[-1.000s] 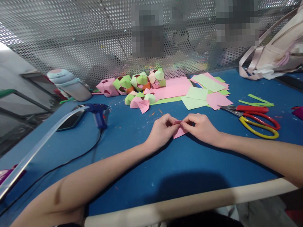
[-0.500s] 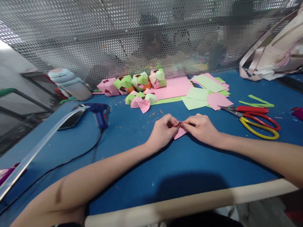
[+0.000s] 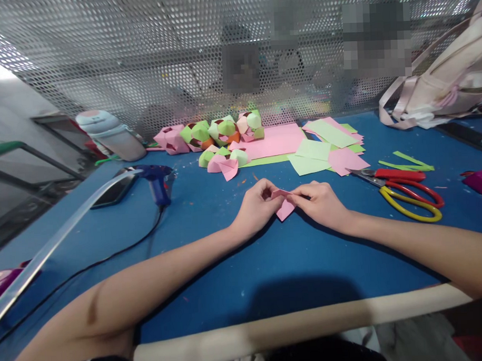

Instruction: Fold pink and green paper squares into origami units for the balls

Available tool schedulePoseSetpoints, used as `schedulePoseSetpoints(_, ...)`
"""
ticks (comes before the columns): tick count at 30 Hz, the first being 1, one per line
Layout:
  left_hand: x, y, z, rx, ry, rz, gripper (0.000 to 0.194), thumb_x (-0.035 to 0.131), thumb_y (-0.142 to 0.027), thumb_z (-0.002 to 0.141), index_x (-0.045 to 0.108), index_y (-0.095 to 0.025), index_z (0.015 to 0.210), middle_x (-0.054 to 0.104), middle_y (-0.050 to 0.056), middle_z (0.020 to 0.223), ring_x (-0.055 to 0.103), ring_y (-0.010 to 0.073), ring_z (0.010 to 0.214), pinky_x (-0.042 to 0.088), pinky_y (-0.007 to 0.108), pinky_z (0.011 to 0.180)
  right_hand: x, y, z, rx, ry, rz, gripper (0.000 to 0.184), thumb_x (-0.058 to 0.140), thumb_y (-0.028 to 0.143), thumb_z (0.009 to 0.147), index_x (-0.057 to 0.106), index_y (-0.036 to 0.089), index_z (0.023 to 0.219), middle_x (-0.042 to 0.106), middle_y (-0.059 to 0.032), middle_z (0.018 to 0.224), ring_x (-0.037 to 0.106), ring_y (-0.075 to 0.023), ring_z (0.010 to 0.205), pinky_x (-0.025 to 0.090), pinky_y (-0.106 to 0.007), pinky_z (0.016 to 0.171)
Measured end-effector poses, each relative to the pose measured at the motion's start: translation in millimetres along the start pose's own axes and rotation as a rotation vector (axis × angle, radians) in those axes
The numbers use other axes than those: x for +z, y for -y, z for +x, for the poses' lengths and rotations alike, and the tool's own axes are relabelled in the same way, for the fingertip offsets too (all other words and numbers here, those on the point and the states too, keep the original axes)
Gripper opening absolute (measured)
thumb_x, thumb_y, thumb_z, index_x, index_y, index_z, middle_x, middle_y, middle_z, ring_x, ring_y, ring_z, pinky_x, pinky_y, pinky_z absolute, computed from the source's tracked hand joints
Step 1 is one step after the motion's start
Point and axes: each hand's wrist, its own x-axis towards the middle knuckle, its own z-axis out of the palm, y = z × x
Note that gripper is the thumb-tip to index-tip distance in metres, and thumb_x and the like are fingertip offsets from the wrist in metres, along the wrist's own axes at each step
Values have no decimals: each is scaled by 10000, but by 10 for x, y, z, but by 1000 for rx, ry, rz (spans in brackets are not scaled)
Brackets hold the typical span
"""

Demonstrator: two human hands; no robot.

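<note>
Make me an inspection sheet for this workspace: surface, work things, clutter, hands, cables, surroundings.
Surface: blue table, scattered with small flecks.
Work things: pink piece, folded, in the hands; folded shapes and loose sheets beyond it.
Clutter: glue gun, phone and bottle to the left; scissors and green strips to the right.
Hands: left hand and right hand both pinch the pink piece.
Cables: black cord runs from the glue gun's handle toward the near left.
Surroundings: perforated panel behind the table; pale bag at the far right.
</note>
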Motion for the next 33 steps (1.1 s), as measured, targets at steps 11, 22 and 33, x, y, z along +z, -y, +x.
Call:
schedulePoseSetpoints(11,-11,-5,-12,-2,24,12,162,649,-314,759,641,-158,803,633,1,713,542,125,640,417,241,599,12,3,2,0,16,18,196,580,307,884,719,202,794,733,3,781,587,-123,654,366,-285,696)
schedulePoseSetpoints(22,-16,-10,-29,-9,40,-62,274,635,-346,795,679,-177,1006,713,39,883,629,160,774,488,266,711,10,-11,22,41,-29,31,210,563,273,881,703,182,753,716,-13,720,589,-129,619,386,-287,678)
schedulePoseSetpoints(33,-46,15,-27,37,97,-77,332,535,-373,881,675,-188,1118,683,56,1169,623,199,1060,467,332,953,-14,-68,23,16,-10,7,191,575,251,877,714,188,763,721,0,722,588,-124,620,377,-283,680)
